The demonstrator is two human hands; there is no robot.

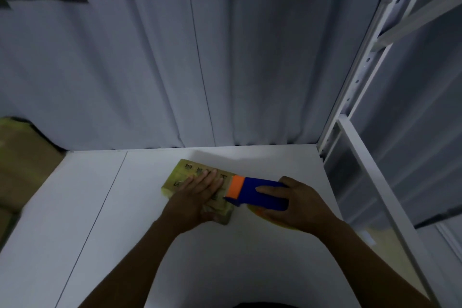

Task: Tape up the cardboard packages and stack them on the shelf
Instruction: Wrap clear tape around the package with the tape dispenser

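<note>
**A:** Where do we stand with the task?

**B:** In the taping step, we think. The small cardboard package [180, 177] lies flat on the white shelf board [125, 232], nearer to the back edge than to the front edge. Our left hand [200, 192] rests on top of it with straight fingers. It presses the package down and grips nothing. Our right hand [295, 205] is curled round the blue and orange tape dispenser [260, 195], and its orange end touches the right end of the package.

**A:** Is some tape already on it?

**B:** We cannot tell, because the picture is too dim to show a strip.

**A:** And the stacking?

**B:** Some larger cardboard boxes [22, 162] show at the left edge of the board, toward the back corner, partly out of view. This package is well apart from them, so we judge that sealing it and stacking it are both left to do.
</note>
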